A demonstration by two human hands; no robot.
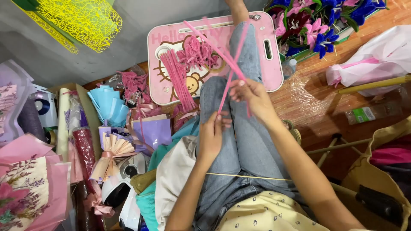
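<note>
Wooden flooring runs under a crowded craft corner, and I'm looking straight down at legs in blue jeans stretched toward the far side. My left hand sits near the lap, fingers pinched together on the lower ends of several pink chenille stems. My right hand is a little farther out and to the right, closed around the same stems where they cross, so the tips fan out over the far knee.

To do this well, I judge the crossing point should stay firmly pinched while the other hand does the turning. These fuzzy wires bend easily and hold whatever kink they get, so slow, even twists close to the pinch should serve better than pulling at the tips.

Beyond the knees lies a pink plastic lap tray with a cartoon print, smooth and rigid. On it rest a straight bundle of cut stems and a heap of curled pink pieces, soft and bristly. Far right stands a bunch of blue and pink flowers. To the left I see folded light-blue paper, a glossy lilac bag and a pleated peach paper fan. Stiff yellow mesh hangs at far left.
</note>
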